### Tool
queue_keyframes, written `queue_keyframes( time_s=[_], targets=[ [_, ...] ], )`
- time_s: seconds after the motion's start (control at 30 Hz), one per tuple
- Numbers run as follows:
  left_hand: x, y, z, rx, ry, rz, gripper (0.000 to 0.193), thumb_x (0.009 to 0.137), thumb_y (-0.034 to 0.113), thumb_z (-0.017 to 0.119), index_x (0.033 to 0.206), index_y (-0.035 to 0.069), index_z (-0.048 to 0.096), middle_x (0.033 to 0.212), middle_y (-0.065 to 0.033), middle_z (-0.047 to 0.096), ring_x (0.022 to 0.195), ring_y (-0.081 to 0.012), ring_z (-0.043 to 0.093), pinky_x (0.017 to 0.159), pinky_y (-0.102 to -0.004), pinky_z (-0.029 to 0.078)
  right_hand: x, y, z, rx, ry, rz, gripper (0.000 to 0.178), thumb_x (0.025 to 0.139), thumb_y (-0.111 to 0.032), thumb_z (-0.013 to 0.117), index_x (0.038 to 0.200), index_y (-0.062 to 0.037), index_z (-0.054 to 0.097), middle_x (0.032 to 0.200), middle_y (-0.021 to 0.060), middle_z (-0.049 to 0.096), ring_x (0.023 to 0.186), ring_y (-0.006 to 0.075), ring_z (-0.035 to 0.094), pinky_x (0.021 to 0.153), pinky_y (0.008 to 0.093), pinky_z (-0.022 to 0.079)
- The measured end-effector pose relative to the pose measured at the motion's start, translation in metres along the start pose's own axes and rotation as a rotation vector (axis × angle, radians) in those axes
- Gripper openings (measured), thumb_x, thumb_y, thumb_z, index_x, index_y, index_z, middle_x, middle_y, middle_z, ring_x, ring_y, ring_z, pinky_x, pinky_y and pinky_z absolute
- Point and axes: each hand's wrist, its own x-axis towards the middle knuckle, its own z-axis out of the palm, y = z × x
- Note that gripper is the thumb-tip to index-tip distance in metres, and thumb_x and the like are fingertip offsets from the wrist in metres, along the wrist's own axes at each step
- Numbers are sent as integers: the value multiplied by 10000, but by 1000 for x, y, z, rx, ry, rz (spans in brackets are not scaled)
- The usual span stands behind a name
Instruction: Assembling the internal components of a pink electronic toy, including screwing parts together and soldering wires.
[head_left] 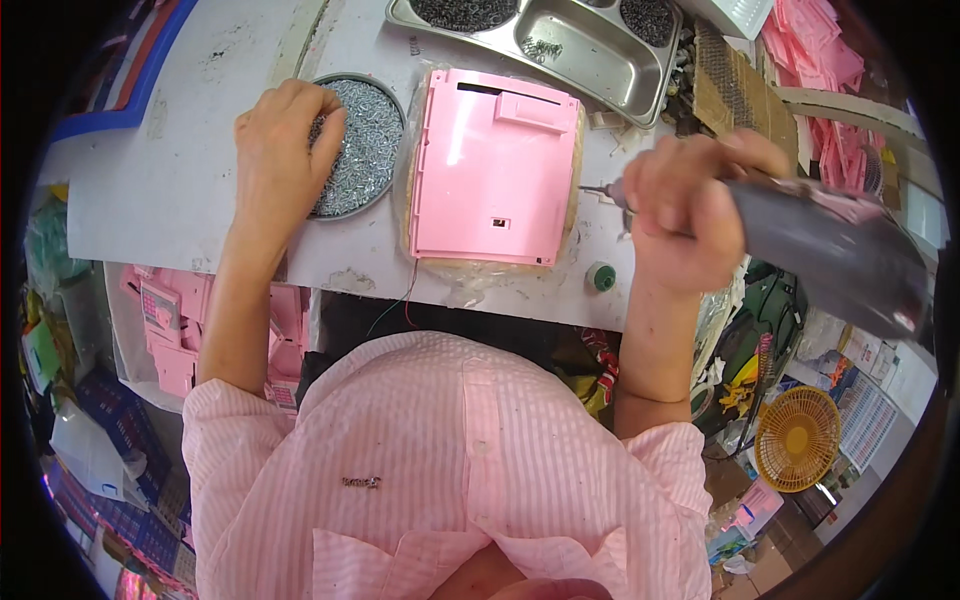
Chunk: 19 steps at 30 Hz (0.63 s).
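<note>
A pink plastic panel (500,180) with a slot and a small square opening lies on a padded, plastic-wrapped base. Left of it stands a round dish (365,150) full of small silvery screws. My left hand (285,140) is over the dish's left side, fingers curled in toward the screws; what is between its fingertips is hidden. My right hand (690,200), slightly blurred, is closed around a dark electric screwdriver (830,250). The thin bit points left, near the panel's right edge. Two thin wires, red and green, hang from the panel's near left corner.
A metal compartment tray (590,65) holding dark screws and a few springs lies at the back. A green round cap (600,276) sits near the table's front edge. Pink parts fill a bin (135,330) below left; more are heaped at far right beside cardboard (740,80).
</note>
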Motion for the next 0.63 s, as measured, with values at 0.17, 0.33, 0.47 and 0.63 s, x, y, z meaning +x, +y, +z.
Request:
queue_keyframes(
  time_s=[0.17,0.33,0.47,0.63],
  targets=[
    [-10,62,11,-428,46,242,155,792,68,725,932,100,667,956,-54,649,876,-252,620,830,-400,441,1,-26,25,94,-155,96,395,982,-285,606,1314,-118,474,643,-9,503,521,118,453,506,287,388],
    [-12,91,15,-490,17,311,145,773,89,747,858,120,633,868,-18,602,800,-198,584,743,-350,386,4,-34,32,95,-291,110,376,992,-342,607,1317,-198,484,684,-38,547,551,110,480,532,283,390],
    [-18,84,23,-425,-13,374,164,774,116,757,817,122,598,810,-3,561,742,-191,547,712,-354,357,3,-32,34,104,-290,133,385,987,-341,622,1313,-202,473,689,-35,556,554,115,487,532,279,396],
    [-12,86,20,-364,45,407,205,772,200,786,873,126,623,803,-10,564,738,-193,555,751,-360,367,2,-32,33,71,-282,133,441,978,-357,638,1341,-198,444,695,-32,559,557,120,493,529,282,399]
  ],
)
